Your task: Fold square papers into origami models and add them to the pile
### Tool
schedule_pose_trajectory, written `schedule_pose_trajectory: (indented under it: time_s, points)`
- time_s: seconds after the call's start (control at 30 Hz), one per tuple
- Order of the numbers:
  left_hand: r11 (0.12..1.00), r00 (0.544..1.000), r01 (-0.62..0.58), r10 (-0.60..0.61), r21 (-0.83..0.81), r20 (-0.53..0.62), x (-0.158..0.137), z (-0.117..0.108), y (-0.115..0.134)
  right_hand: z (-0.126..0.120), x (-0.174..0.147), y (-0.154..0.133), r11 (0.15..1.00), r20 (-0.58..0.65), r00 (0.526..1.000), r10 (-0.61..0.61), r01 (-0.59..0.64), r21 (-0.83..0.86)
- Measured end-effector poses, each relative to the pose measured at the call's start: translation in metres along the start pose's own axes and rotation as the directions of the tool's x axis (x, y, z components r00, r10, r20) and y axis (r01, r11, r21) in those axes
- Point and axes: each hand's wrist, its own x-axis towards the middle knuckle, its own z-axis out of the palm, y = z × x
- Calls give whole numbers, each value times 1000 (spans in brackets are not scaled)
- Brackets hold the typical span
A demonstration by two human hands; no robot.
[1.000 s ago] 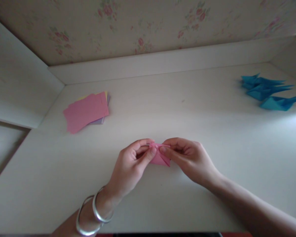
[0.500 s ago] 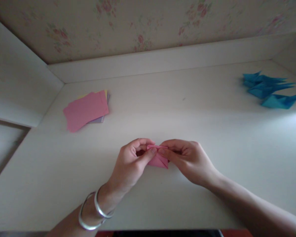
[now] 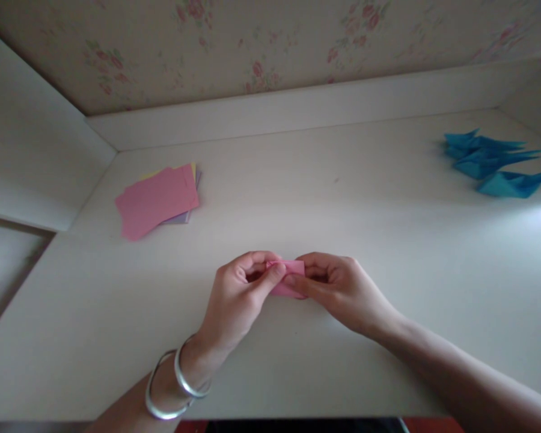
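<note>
A small piece of folded pink paper is held between both hands near the front middle of the white table. My left hand, with two silver bangles on its wrist, pinches the paper's left side, thumb on top. From the right, my right hand grips the other side, its thumb pressed on the paper close to the left thumb. Fingers behind the paper are partly hidden, and so are some of its folds.
A stack of pink, yellow and purple paper sheets lies at the back left of the white table. Several folded blue paper figures stand at the back right. A low white ledge runs along the flowered wall.
The pink paper has been tipped in the fingers, so its top edge now shows as a broader flat band and less of the lower part is visible. Both hands shifted slightly.
</note>
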Motion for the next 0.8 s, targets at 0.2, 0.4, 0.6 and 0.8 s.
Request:
schedule_pose_trajectory:
  time_s: [0.2,0.4,0.6,0.8]
  points:
    - [986,999,0,7,166,-39,0,-2,2,-2,-1,-3,999,-15,1000,26,-26,-31]
    - [986,1000,-9,9,168,2,-2,-4,5,-3,-1,-6,998,29,999,29,-28,-59]
    - [987,999,-39,40,157,-4,-2,-3,3,-3,-2,-4,992,-4,1000,-15,14,-128]
    - [968,997,-82,83,236,7,-4,-1,6,-4,-2,-6,984,-30,999,-29,23,-177]
